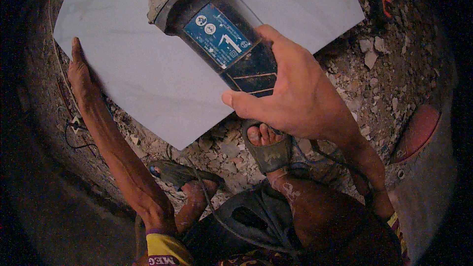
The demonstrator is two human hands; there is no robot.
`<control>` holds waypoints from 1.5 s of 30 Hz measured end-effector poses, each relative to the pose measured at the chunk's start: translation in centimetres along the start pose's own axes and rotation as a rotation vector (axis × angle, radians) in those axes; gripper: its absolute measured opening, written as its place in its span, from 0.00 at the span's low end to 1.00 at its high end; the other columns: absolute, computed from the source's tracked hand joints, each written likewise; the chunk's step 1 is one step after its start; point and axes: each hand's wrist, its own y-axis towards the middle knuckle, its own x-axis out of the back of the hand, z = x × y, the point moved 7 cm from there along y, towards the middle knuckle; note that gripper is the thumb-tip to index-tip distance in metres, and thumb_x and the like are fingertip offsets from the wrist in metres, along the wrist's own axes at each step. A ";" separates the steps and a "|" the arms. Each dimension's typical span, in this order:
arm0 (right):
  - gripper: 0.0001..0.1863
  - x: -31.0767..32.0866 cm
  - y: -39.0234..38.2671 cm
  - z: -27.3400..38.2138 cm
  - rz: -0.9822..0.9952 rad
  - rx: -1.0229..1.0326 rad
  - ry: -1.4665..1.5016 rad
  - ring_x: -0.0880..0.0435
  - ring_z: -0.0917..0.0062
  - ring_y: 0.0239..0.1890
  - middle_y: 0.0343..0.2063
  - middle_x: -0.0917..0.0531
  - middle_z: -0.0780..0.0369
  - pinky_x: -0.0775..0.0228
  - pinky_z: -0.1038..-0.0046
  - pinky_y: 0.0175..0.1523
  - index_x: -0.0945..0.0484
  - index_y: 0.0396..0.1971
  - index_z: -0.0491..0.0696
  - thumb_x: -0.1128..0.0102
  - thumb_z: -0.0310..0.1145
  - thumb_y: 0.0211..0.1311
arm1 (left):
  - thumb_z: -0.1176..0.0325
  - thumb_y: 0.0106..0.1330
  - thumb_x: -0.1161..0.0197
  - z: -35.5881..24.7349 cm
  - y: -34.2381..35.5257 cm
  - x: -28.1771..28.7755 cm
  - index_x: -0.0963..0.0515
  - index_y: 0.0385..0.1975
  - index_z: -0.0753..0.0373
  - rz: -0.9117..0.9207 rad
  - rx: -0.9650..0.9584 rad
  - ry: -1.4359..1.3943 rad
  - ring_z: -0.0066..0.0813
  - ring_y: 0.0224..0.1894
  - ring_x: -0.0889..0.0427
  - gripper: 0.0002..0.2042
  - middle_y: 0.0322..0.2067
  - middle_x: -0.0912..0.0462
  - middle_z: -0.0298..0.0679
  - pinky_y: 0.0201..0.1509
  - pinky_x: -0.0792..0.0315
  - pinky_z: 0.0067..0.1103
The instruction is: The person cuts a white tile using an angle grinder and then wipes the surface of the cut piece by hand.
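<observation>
A large pale glossy tile (143,88) lies over the rubble in front of me. My right hand (295,88) grips the dark body of an angle grinder (217,37), thumb on the near side and fingers over the far side. The grinder's worn metal head points up and left, above the tile; its disc is mostly out of the picture. At the tile's left edge is my left hand (84,76), closed along the rim with a finger stretched upward. Its other fingers are hidden.
Broken chips and rubble (369,51) cover the ground. A tape measure (382,5) lies at the far right, and a reddish rounded object (418,133) sits below it. A cable (207,194) passes near my sandalled feet (266,148). At left is a small pale connector (76,124) with a wire.
</observation>
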 end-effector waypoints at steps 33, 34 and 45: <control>0.33 -0.2 -2.3 -2.0 -0.064 0.093 -0.009 0.12 0.75 0.37 0.37 0.12 0.58 0.18 0.68 0.49 0.23 0.58 0.40 0.15 0.37 0.59 | 0.44 0.81 0.33 -0.9 -0.7 -1.1 0.24 0.73 0.74 0.090 -0.072 -0.042 0.41 0.64 0.13 0.37 0.68 0.16 0.47 0.73 0.24 0.33; 0.33 -0.2 -2.4 -2.1 -0.063 0.112 0.011 0.11 0.75 0.36 0.36 0.11 0.58 0.18 0.69 0.48 0.23 0.59 0.39 0.16 0.37 0.59 | 0.44 0.81 0.33 -1.4 -1.8 -1.6 0.24 0.73 0.74 0.069 -0.072 -0.014 0.41 0.64 0.13 0.37 0.68 0.15 0.48 0.73 0.23 0.33; 0.33 0.1 -3.4 -2.8 -0.049 0.024 -0.027 0.10 0.76 0.36 0.35 0.11 0.59 0.17 0.68 0.48 0.22 0.58 0.39 0.15 0.37 0.58 | 0.43 0.80 0.32 -1.3 -1.5 -1.6 0.24 0.73 0.74 0.072 -0.091 0.016 0.41 0.66 0.14 0.38 0.69 0.16 0.48 0.73 0.23 0.33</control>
